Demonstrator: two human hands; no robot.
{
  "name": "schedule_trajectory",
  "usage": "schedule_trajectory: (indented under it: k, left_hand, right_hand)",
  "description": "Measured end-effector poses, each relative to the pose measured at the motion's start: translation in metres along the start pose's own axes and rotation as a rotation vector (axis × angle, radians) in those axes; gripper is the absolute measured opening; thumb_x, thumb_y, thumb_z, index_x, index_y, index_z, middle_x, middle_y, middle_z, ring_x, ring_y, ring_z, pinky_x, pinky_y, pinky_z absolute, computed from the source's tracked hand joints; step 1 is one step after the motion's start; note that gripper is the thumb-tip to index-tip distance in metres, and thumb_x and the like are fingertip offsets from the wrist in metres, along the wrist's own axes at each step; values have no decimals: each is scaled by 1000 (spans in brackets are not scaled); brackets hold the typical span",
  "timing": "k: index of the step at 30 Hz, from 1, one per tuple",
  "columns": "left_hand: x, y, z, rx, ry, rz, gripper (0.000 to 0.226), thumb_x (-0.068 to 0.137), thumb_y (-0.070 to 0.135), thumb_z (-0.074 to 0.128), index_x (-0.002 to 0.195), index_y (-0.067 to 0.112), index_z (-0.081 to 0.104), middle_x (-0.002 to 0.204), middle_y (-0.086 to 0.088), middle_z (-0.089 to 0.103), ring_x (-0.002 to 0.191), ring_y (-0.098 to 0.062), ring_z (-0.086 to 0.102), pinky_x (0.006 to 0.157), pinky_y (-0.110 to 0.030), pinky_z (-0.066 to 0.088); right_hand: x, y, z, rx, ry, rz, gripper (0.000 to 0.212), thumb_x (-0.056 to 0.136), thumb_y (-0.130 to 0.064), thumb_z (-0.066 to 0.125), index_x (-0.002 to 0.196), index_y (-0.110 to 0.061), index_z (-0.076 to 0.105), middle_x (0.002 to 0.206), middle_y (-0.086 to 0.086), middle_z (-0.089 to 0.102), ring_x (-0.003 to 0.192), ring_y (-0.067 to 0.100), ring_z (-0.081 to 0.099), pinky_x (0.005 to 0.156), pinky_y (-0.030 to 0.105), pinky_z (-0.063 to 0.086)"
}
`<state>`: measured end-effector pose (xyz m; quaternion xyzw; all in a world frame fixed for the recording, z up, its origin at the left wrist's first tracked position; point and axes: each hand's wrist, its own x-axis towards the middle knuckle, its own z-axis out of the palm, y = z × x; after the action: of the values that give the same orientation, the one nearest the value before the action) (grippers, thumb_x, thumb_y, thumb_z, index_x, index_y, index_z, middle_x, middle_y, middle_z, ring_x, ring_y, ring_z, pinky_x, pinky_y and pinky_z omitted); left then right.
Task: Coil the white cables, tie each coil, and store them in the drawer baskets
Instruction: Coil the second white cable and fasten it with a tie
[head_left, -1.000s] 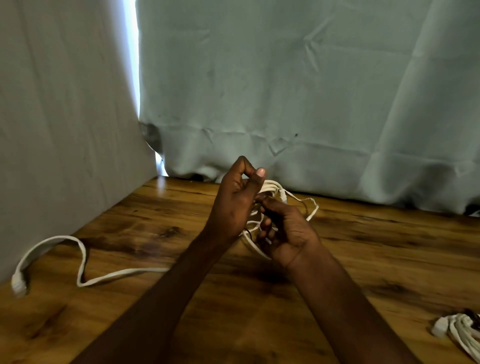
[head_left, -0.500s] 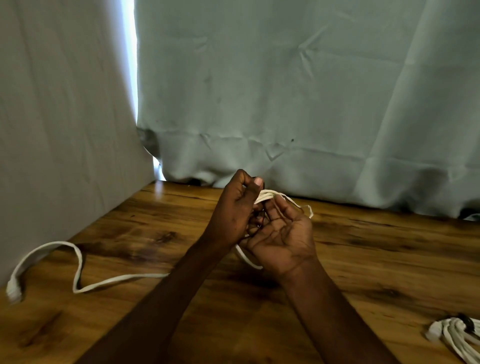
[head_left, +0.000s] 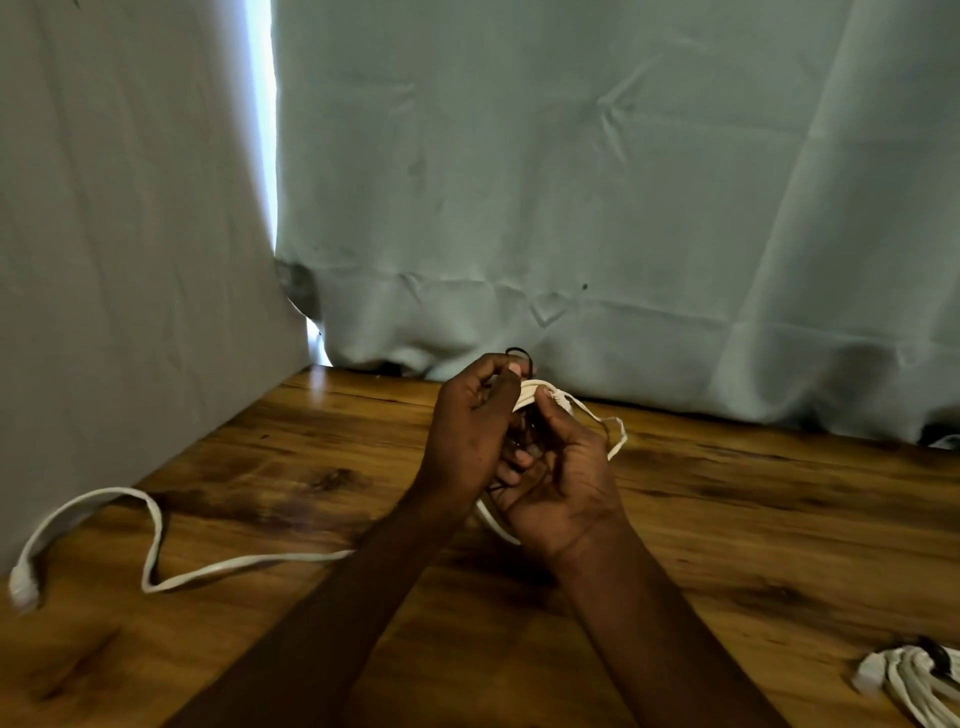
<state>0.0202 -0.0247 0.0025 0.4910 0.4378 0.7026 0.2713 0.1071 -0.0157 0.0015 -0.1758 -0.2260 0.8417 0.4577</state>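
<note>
White coil gripped between both hands above wooden table.

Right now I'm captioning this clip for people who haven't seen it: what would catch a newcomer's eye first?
First, the two hands at mid-table: the left hand and right hand grip a small white cable coil, with a thin dark tie looping above the left fingers. Next, the cable's loose tail snakes across the wooden table to a connector at the left edge. A second, bundled coil lies at the lower right corner.
</note>
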Motion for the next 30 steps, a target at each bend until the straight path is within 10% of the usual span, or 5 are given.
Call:
schedule_trajectory:
  k: [10,17,30]
  left_hand:
    - [5,-7,-4,-159,23,24,21,99,27,66,97,11,78,88,-37,65,74,-36,55,69,-47,44]
    - [23,-17,-35,-47,170,81,23,104,26,57,100,17,78,61,-18,47,56,-18,46,59,-32,46]
    - [42,-40,-62,-67,341,-67,23,100,18,52,98,18,75,82,-19,62,73,-31,55,54,-30,47]
  right_hand:
    - [-2,6,3,-394,158,-213,12,95,-27,70,88,-19,65,64,-5,49,42,3,36,35,18,25]
    - [-1,0,-3,-994,111,-566,11,96,-11,70,102,-10,79,59,-4,66,53,8,56,57,28,49]
    - [-25,-27,9,-750,-227,-416,20,93,-6,69,112,-4,72,100,12,80,76,12,71,65,24,53]
